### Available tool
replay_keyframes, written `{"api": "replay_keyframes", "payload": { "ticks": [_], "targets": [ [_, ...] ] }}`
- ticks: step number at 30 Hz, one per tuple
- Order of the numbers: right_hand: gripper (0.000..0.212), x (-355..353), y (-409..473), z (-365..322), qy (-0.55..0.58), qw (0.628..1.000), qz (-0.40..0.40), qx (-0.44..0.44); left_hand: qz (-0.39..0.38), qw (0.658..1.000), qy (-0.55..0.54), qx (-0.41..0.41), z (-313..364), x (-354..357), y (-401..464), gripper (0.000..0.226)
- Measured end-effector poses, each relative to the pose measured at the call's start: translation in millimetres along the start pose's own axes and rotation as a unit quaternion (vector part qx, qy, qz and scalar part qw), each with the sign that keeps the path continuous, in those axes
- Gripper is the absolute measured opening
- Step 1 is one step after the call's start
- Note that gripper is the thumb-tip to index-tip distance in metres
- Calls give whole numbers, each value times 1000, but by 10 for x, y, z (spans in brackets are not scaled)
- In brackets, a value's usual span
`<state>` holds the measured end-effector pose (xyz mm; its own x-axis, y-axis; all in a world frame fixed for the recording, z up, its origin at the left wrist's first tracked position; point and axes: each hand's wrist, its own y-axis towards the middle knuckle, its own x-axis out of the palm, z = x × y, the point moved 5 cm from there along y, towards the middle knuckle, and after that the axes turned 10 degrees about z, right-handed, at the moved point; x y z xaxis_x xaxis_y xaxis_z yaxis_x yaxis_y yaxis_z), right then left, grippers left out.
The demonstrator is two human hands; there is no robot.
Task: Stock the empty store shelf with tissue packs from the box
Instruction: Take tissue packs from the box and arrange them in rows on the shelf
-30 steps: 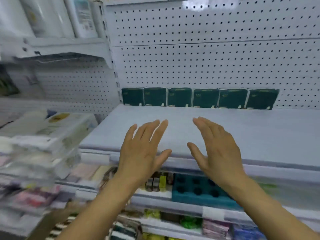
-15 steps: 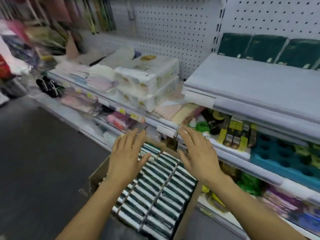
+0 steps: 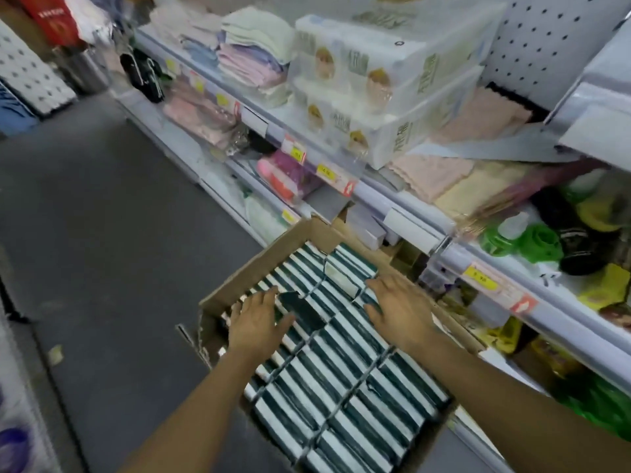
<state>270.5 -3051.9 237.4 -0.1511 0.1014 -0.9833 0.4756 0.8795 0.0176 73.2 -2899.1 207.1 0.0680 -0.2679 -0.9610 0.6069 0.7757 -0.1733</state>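
An open cardboard box (image 3: 249, 268) stands on the floor against the shelving. It is packed with rows of dark green and white tissue packs (image 3: 345, 384) standing on edge. My left hand (image 3: 256, 322) reaches into the box's left side, fingers spread over the packs. Between my hands, one dark green pack (image 3: 304, 310) sticks up at an angle. My right hand (image 3: 399, 308) hovers flat over the packs at the right, fingers straight. Neither hand holds anything. A corner of the white shelf (image 3: 601, 117) shows at the upper right edge.
Stocked shelves run diagonally along the right: white paper bundles (image 3: 386, 83), folded towels (image 3: 252, 59), pink cloths (image 3: 444, 172), green plastic items (image 3: 532, 240). Yellow price tags line the shelf rails (image 3: 403, 199). Dark grey aisle floor (image 3: 102, 233) lies to the left.
My view swung from the shelf with its row of green packs down to the box on the floor. Both hands dropped from above the shelf into the box, onto the packs.
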Motion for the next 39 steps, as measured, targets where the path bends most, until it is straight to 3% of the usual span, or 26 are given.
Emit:
{"api": "replay_keyframes", "payload": {
  "ticks": [3,8,11,15,17,19,22,25,28,29,31,35,37,39],
  "targets": [
    [45,324,434,66,-11,1000,-22,10,-29,995,-29,-96,-71,278,389,75],
    [50,771,856,128,-97,994,-50,15,-100,977,76,-171,-104,572,702,94],
    [55,908,903,109,-133,990,-48,17,-102,978,81,-160,-103,682,782,75],
    [51,992,913,45,-157,986,-48,4,-43,989,5,-141,2,711,789,53],
    [48,941,916,42,-110,993,-28,29,-10,987,-69,-148,83,648,745,46],
    [42,773,871,50,5,996,2,93,21,974,-155,-163,161,517,668,43],
    [32,424,662,70,155,971,27,180,83,959,-234,-135,251,190,506,46],
    [33,-52,335,41,134,978,83,138,80,912,-373,-150,345,-93,335,43],
    [34,-508,-90,55,97,981,156,63,24,798,-565,-209,607,-357,63,37],
    [34,-659,-235,68,80,980,177,34,2,774,-596,-214,730,-445,-29,35],
    [40,-944,-515,132,49,978,205,-7,-41,755,-621,-207,992,-636,-195,30],
    [51,-1478,-998,332,7,965,262,2,-118,732,-644,-189,1538,-982,-510,21],
    [53,-1711,-1201,405,11,959,282,4,-137,739,-642,-151,1804,-1129,-656,34],
    [51,-1921,-1414,487,31,956,292,-7,-132,752,-639,-96,2038,-1270,-790,30]
  ]
}}
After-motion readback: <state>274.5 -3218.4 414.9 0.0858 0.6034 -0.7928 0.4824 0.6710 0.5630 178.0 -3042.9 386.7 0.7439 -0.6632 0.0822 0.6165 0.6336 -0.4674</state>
